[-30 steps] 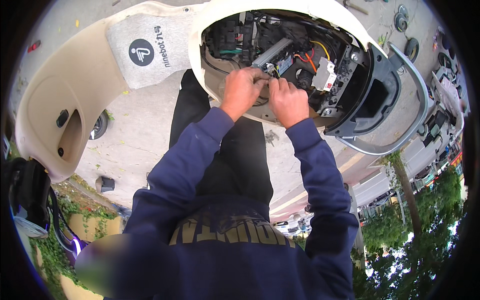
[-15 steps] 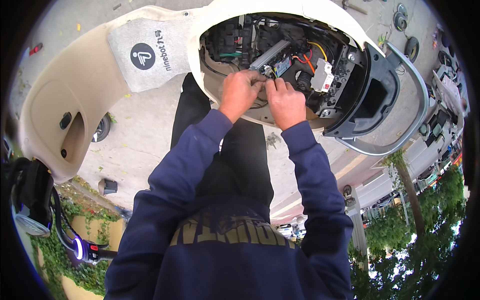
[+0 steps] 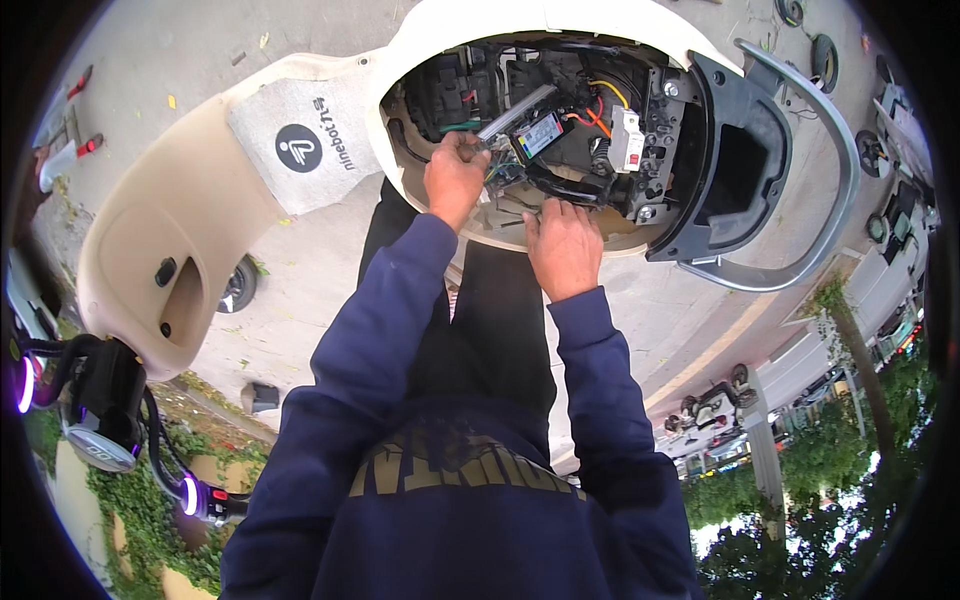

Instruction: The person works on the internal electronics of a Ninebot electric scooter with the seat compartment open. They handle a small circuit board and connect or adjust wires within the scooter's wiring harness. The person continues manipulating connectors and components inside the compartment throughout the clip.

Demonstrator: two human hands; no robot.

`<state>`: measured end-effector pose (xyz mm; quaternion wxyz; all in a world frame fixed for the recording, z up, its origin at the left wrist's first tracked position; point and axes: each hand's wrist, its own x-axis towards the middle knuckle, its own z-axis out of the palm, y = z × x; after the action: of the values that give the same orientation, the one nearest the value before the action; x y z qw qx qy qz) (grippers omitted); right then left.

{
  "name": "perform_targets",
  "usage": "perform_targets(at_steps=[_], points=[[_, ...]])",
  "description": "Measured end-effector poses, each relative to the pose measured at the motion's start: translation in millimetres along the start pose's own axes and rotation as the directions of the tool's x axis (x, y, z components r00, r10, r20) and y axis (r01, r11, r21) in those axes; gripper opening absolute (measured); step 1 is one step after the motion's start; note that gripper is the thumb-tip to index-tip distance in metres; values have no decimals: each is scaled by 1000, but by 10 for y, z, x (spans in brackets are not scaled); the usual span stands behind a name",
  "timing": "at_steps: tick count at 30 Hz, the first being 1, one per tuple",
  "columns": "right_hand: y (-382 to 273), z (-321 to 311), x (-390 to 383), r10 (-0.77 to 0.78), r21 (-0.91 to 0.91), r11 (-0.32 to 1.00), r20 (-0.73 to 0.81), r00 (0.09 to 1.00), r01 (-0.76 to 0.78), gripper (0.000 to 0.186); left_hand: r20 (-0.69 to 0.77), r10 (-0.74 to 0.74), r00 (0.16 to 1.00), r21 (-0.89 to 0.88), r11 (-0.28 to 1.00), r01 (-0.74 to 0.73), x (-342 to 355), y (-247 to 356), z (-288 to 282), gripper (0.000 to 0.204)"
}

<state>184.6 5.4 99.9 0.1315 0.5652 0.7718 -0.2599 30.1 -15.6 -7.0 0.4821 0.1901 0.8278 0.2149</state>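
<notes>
In the open body of a cream electric scooter (image 3: 545, 18), a finned metal controller box (image 3: 518, 112) with a bright label sits tilted among the wiring. My left hand (image 3: 455, 182) is closed on the controller's near-left end, where thin coloured wires (image 3: 497, 172) come out. Farther right, my right hand (image 3: 566, 248) is at the near rim of the opening, thumb and fingers apart, with nothing visible in its grasp. Its fingertips are close to a black wrapped cable bundle (image 3: 565, 187). Part of the wiring is hidden behind my left fingers.
A white breaker switch (image 3: 627, 140) with a red part stands right of the controller, near orange and yellow cables. The seat-end grab rail (image 3: 835, 215) curves out at the right. Leftward lie a grey cloth (image 3: 305, 130) on the footboard, and the handlebar (image 3: 215, 502).
My hands have moved apart: the left shifted left along the controller, the right drew back toward the near rim. The controller's label now faces up more. My view has shifted slightly.
</notes>
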Motion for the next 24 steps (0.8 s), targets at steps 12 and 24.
perform_targets(at_steps=[12, 24], points=[[-60, 42, -23, 131, 49, 991, -100, 986, -126, 20, 194, -89, 977, 249, 968, 39, 510, -276, -98, 24], [-85, 99, 0, 189, -12, 981, -151, 970, -193, 22, 103, -70, 992, 367, 930, 28, 731, -331, 18, 35]])
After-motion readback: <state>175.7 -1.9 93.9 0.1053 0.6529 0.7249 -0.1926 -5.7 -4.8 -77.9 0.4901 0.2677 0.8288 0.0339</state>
